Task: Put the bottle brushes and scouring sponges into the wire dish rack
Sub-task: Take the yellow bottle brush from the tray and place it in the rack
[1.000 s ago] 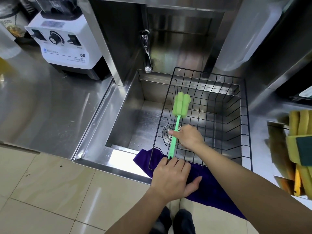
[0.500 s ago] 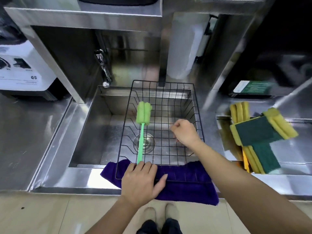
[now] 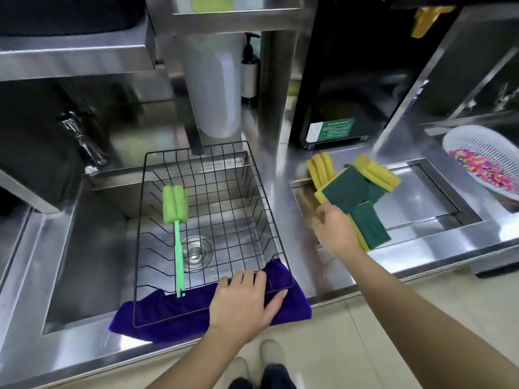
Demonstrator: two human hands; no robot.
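Note:
A black wire dish rack [image 3: 261, 192] sits over the sink, its front edge on a purple cloth [image 3: 174, 315]. Inside it lies a green bottle brush [image 3: 177, 214], sponge head at the back, handle toward me. My left hand [image 3: 244, 301] rests flat on the rack's front rim and the cloth, holding nothing. A pile of yellow-and-green scouring sponges [image 3: 354, 189] lies on the counter to the right of the rack. My right hand [image 3: 334, 228] is at the near edge of that pile with fingers apart, touching the sponges without a visible grip.
A faucet [image 3: 81, 141] stands at the sink's back left. A white jug [image 3: 216, 85] and a pump bottle [image 3: 250, 66] stand behind the rack. A white colander [image 3: 483, 155] with colourful bits sits at the far right, beside a recessed steel well [image 3: 427, 192].
My right hand left the brush inside the rack and moved right to the sponge pile. My left hand slid right along the rack's front rim. The view has turned right.

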